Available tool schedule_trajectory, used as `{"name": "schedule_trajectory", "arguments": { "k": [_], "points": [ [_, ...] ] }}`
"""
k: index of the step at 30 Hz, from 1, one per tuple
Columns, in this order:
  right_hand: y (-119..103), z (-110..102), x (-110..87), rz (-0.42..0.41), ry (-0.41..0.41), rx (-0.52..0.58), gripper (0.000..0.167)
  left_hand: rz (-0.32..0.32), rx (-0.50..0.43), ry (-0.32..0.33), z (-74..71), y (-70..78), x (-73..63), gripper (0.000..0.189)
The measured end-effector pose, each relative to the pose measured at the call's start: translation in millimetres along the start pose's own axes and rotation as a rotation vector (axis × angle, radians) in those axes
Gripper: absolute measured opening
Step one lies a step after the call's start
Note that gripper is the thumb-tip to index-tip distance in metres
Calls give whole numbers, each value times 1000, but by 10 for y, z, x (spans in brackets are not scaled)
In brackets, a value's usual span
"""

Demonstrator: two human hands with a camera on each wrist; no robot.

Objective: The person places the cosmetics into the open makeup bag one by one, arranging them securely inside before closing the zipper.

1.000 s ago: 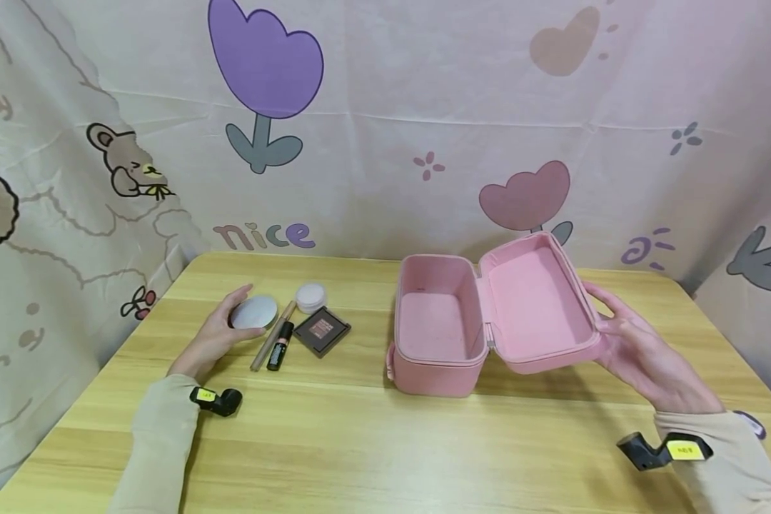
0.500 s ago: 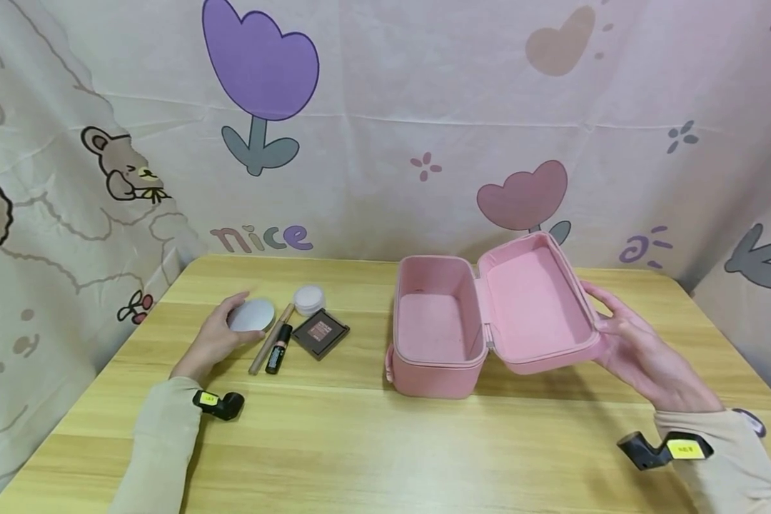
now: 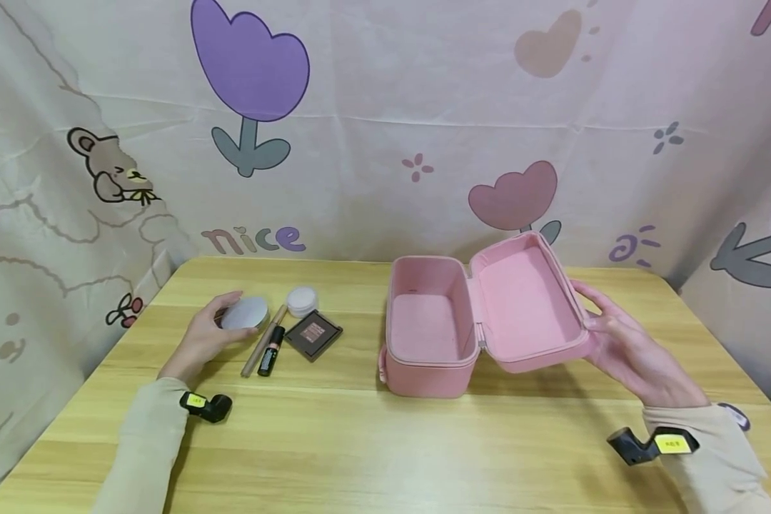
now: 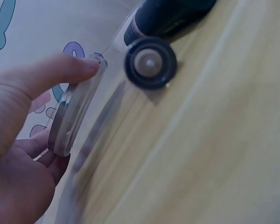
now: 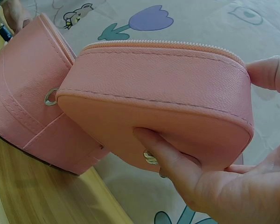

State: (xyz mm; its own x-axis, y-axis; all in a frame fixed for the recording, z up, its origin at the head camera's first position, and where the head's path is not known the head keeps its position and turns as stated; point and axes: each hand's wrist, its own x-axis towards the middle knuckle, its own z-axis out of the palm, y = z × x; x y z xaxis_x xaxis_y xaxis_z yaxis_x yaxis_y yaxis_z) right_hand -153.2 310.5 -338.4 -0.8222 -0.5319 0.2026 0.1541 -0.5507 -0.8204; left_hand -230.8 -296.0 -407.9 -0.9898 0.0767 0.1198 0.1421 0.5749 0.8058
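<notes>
In the head view, my left hand (image 3: 200, 335) grips a round, flat silver compact (image 3: 247, 314) by its edge, thumb on the near side and fingers on the far side. The left wrist view shows the compact (image 4: 77, 109) edge-on, with a clear side, tilted above the wood. On the right, my right hand (image 3: 636, 353) holds the raised lid (image 3: 528, 303) of a pink zippered cosmetic case (image 3: 429, 380). Its thumb presses the lid's outside (image 5: 154, 74) in the right wrist view, with fingers at the zipper edge. The case stands upright, its inside bare.
Beside the compact lie a slim brown pencil (image 3: 263, 341), a black lip gloss tube (image 3: 270, 352), a small white round jar (image 3: 302, 301) and a dark square palette (image 3: 313, 335). All rest on a wooden table (image 3: 360, 457) backed by a printed cloth (image 3: 360, 185).
The head view has turned slightly right, so everything sits a little further left in it. Both hands keep their holds, with the lid still raised.
</notes>
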Motion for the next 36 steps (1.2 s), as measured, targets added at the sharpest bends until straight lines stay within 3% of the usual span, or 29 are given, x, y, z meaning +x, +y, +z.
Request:
{"name": "schedule_trajectory", "arguments": {
  "k": [10, 18, 22, 30, 36],
  "points": [
    [3, -3, 9, 8, 22, -3, 55, 42, 31, -68, -100, 95, 21, 80],
    [1, -71, -1, 1, 39, -47, 56, 42, 8, -133, -118, 286, -7, 79],
    [2, -70, 2, -3, 21, -26, 56, 50, -23, -151, -73, 447, -28, 80],
    [6, -41, 4, -1, 21, -11, 56, 135, -48, -179, 103, 747, -54, 78],
    [4, -31, 5, -5, 9, -12, 56, 164, -56, -210, 214, 955, -48, 77]
  ]
}}
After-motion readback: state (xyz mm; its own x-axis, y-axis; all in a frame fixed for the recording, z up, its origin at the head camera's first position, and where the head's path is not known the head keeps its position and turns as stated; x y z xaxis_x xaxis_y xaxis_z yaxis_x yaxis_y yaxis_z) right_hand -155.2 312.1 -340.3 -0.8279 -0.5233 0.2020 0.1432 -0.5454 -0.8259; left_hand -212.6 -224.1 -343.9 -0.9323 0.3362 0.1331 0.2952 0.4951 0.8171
